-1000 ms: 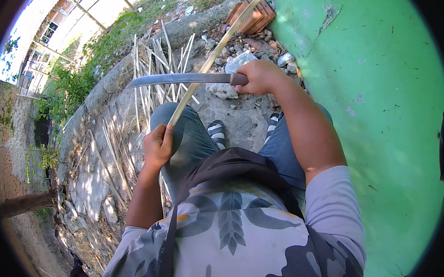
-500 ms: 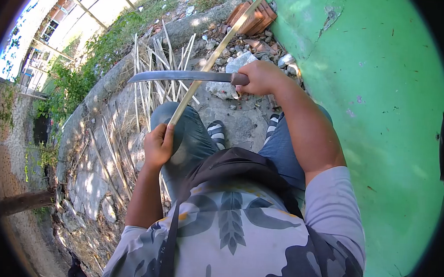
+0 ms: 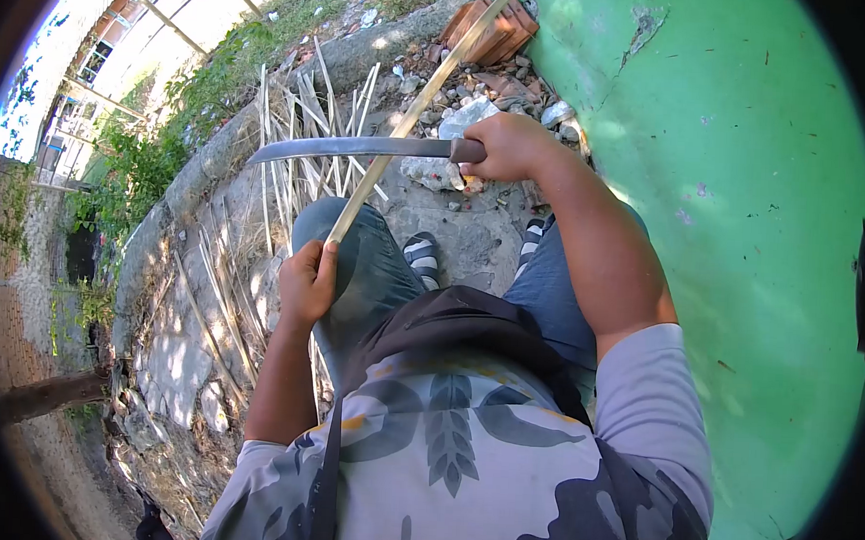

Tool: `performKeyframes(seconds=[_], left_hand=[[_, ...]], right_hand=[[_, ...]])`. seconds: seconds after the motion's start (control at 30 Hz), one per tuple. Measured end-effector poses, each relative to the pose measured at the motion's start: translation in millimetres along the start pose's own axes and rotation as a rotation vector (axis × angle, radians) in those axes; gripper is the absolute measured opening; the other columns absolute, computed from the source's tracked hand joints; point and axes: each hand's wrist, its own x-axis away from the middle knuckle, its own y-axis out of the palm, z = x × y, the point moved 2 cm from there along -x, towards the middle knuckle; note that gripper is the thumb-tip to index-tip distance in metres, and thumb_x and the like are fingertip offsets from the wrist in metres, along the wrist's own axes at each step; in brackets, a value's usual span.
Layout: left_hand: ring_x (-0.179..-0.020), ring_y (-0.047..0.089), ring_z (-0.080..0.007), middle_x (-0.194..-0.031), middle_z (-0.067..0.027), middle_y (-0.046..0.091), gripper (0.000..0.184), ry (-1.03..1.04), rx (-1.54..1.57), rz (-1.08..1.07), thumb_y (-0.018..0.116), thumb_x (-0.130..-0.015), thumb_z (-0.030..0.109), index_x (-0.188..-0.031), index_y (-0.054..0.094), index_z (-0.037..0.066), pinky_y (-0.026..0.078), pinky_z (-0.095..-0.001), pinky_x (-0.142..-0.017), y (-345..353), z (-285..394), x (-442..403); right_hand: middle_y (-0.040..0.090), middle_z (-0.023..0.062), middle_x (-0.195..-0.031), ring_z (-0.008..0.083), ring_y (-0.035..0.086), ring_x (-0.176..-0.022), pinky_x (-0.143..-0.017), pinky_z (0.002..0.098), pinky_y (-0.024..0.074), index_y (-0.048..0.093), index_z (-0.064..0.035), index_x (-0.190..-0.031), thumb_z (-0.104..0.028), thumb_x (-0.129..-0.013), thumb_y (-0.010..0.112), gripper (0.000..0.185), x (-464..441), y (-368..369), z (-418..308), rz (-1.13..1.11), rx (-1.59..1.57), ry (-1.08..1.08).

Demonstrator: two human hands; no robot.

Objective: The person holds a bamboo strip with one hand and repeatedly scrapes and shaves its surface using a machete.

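My left hand [image 3: 307,282] is closed around the lower end of a long pale strip, apparently split bamboo [image 3: 415,108], beside my left knee. The strip slants up and to the right, past the top of the view. My right hand [image 3: 510,148] grips the dark handle of a machete [image 3: 356,148]. Its long, slightly curved blade points left and lies across the strip, above my left hand. Whether the edge bites into the strip I cannot tell. More pale split strips [image 3: 308,129] lie in a loose pile on the ground beyond my left knee.
A green wall [image 3: 743,235] runs along my right side. Rubble and stones [image 3: 473,117] lie ahead, with stacked red clay tiles [image 3: 491,31] at the wall's foot. A low concrete ledge [image 3: 190,177] and green plants [image 3: 133,165] are to the left.
Almost nothing differs. Both hands, the machete and the strip keep nearly the same positions, with only a very slight shift.
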Motion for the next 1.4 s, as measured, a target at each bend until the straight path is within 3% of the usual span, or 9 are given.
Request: performKeyframes(seconds=[0.2,0.3,0.67,0.9,1.0,1.13,1.17,1.33,1.4], left_hand=[[-0.049,0.053,-0.0243,-0.058,-0.0130,0.057,0.031,-0.047,0.060,-0.009,0.062,-0.101,0.027,-0.084,0.066,0.002,0.043,-0.0380,-0.052,1.8,-3.3,1.1],[-0.049,0.054,-0.0251,-0.058,-0.0137,0.057,0.030,-0.017,0.038,0.017,0.063,-0.101,0.026,-0.084,0.067,0.001,0.043,-0.0377,-0.052,2.2,-4.0,1.1],[-0.052,0.057,-0.0297,-0.062,-0.0169,0.058,0.032,-0.002,-0.069,0.022,0.063,-0.101,0.026,-0.080,0.062,0.001,0.043,-0.0395,-0.052,-3.0,5.4,2.7],[-0.049,0.050,-0.0195,-0.058,-0.0115,0.054,0.033,-0.005,0.140,0.054,0.061,-0.103,0.024,-0.078,0.059,0.002,0.040,-0.0367,-0.051,-1.3,-5.8,9.9],[-0.050,0.048,-0.0166,-0.057,-0.0101,0.053,0.033,-0.019,0.145,0.071,0.061,-0.103,0.024,-0.079,0.060,0.001,0.040,-0.0356,-0.050,-1.7,-8.1,14.2],[-0.049,0.049,-0.0182,-0.057,-0.0109,0.054,0.033,-0.050,0.131,0.061,0.061,-0.103,0.024,-0.080,0.061,0.001,0.040,-0.0359,-0.050,-5.3,1.7,15.6],[-0.049,0.049,-0.0191,-0.057,-0.0113,0.054,0.033,-0.054,0.138,0.052,0.061,-0.103,0.025,-0.080,0.062,0.001,0.040,-0.0361,-0.050,-5.2,2.0,14.5],[-0.048,0.049,-0.0243,-0.058,-0.0145,0.054,0.034,0.006,0.048,0.038,0.061,-0.102,0.026,-0.080,0.062,0.001,0.040,-0.0378,-0.050,-8.7,13.1,12.5],[-0.048,0.049,-0.0250,-0.058,-0.0152,0.054,0.034,-0.007,0.041,0.029,0.061,-0.102,0.026,-0.079,0.062,0.001,0.040,-0.0386,-0.050,-11.6,15.3,14.1]], right_hand=[[0.074,0.0130,-0.094,0.0336,0.071,-0.091,-0.082,0.0437,0.0556,0.074,-0.0132,-0.101,-0.041,-0.081,0.078,0.035,1.9,-0.9,-3.1,-0.011,-0.033,-0.010],[0.074,0.0098,-0.105,0.0309,0.070,-0.102,-0.088,0.0438,0.0552,0.074,-0.0162,-0.107,-0.043,-0.083,0.077,0.036,1.1,-3.8,-3.4,-0.078,-0.018,0.030],[0.073,0.0121,-0.089,0.0337,0.071,-0.088,-0.076,0.0457,0.0540,0.071,-0.0134,-0.092,-0.039,-0.080,0.079,0.029,0.3,-5.6,-1.4,0.002,0.072,-0.020],[0.071,0.0149,-0.084,0.0361,0.070,-0.083,-0.075,0.0466,0.0546,0.073,-0.0167,-0.096,-0.034,-0.083,0.074,0.022,8.1,-10.4,1.3,0.255,0.058,-0.060],[0.071,0.0152,-0.083,0.0362,0.070,-0.082,-0.075,0.0466,0.0549,0.074,-0.0173,-0.098,-0.032,-0.083,0.072,0.021,6.1,-9.3,16.8,0.363,-0.143,0.070],[0.073,0.0141,-0.091,0.0348,0.070,-0.087,-0.077,0.0460,0.0551,0.073,-0.0162,-0.102,-0.032,-0.083,0.072,0.025,12.4,-12.0,0.7,0.249,-0.077,0.099],[0.073,0.0120,-0.097,0.0345,0.070,-0.096,-0.085,0.0458,0.0559,0.071,-0.0191,-0.103,-0.031,-0.084,0.070,0.022,13.4,-10.6,-8.7,0.166,-0.059,0.052],[0.071,0.0134,-0.085,0.0357,0.071,-0.088,-0.078,0.0481,0.0556,0.069,-0.0166,-0.098,-0.031,-0.077,0.073,0.026,10.2,5.3,-40.4,0.014,0.304,-0.186],[0.071,0.0148,-0.086,0.0362,0.071,-0.088,-0.078,0.0477,0.0554,0.070,-0.0159,-0.099,-0.033,-0.078,0.073,0.027,7.6,3.6,-28.1,0.053,0.180,-0.131]])
